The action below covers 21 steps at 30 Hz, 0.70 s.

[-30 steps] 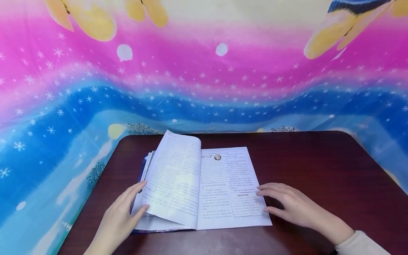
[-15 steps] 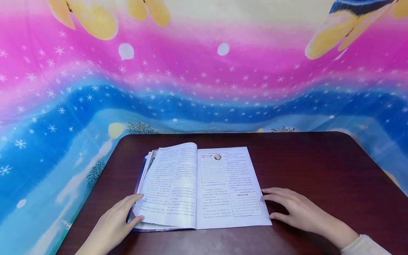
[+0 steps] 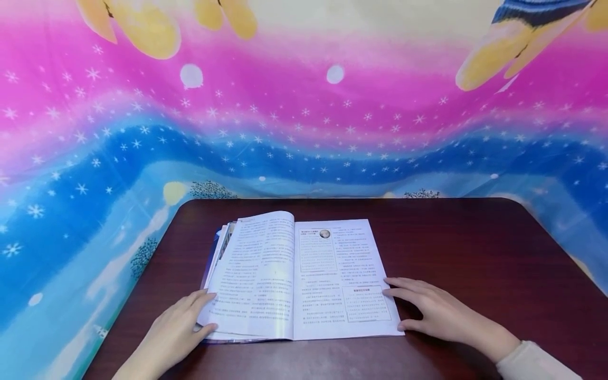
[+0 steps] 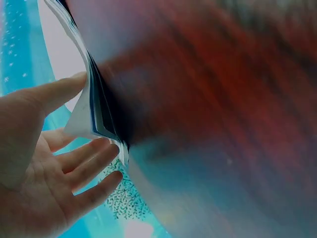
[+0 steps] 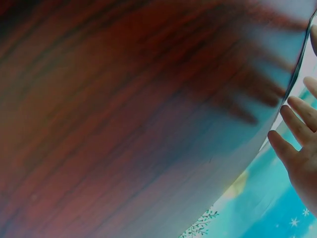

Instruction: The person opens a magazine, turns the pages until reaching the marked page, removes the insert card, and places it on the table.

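An open magazine point(image 3: 339, 311) lies on the dark wooden table, with printed text on both pages. My left hand point(image 3: 173, 327) is at its lower left edge, with thumb and fingertips touching the left-hand pages. In the left wrist view the thumb of that left hand point(image 4: 39, 163) meets the page edges, and the other fingers spread loosely beside the stack's corner. At the right edge of the magazine is my right hand point(image 3: 442, 311), fingers relaxed, with fingertips on or just beside the page's margin. Its fingers look extended in the right wrist view, where the right hand point(image 5: 304, 158) is partly cut off.
The wooden table point(image 3: 475, 248) has rounded far corners and extends to the right of the magazine. A colourful cloth point(image 3: 304, 116) with snowflakes hangs behind and around the table.
The lifted left-hand leaf has come down and lies flatter on the left stack. My left hand moved down and outward with it. The right hand shifted slightly at the right edge.
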Each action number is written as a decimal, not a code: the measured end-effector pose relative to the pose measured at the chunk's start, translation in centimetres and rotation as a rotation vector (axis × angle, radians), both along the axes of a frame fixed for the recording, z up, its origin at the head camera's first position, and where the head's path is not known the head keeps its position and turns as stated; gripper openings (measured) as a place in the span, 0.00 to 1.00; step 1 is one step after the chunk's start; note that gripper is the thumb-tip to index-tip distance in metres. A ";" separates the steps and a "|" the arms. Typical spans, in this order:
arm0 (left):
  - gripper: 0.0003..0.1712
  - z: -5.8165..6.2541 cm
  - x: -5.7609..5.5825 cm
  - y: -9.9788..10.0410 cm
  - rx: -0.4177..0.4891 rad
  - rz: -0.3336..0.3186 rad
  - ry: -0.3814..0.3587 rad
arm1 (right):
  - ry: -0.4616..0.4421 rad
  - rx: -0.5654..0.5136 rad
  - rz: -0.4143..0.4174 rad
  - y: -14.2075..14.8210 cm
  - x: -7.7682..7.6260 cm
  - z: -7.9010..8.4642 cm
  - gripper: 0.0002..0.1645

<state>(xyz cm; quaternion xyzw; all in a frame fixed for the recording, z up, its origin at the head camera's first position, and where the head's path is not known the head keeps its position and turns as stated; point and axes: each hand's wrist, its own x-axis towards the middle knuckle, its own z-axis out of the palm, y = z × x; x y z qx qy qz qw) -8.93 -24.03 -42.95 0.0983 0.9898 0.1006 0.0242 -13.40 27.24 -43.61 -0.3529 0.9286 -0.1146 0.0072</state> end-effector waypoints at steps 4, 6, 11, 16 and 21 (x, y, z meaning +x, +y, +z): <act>0.37 -0.2 -0.3 -0.4 0.000 -0.037 0.010 | -0.015 0.003 -0.003 -0.1 -0.1 -0.1 0.38; 0.37 -0.3 -0.4 -0.6 0.010 -0.049 0.008 | -0.038 0.007 -0.012 -0.2 -0.1 0.0 0.37; 0.38 -0.2 -0.5 -0.9 0.010 -0.073 -0.041 | -0.086 0.016 -0.024 -0.5 0.0 0.3 0.36; 0.37 -0.3 -0.7 -1.2 0.021 -0.082 -0.091 | -0.091 0.023 -0.024 -0.8 -0.1 0.5 0.35; 0.35 -0.3 -0.5 -1.6 0.027 -0.089 -0.098 | -0.070 0.011 -0.026 -1.1 -0.4 0.6 0.34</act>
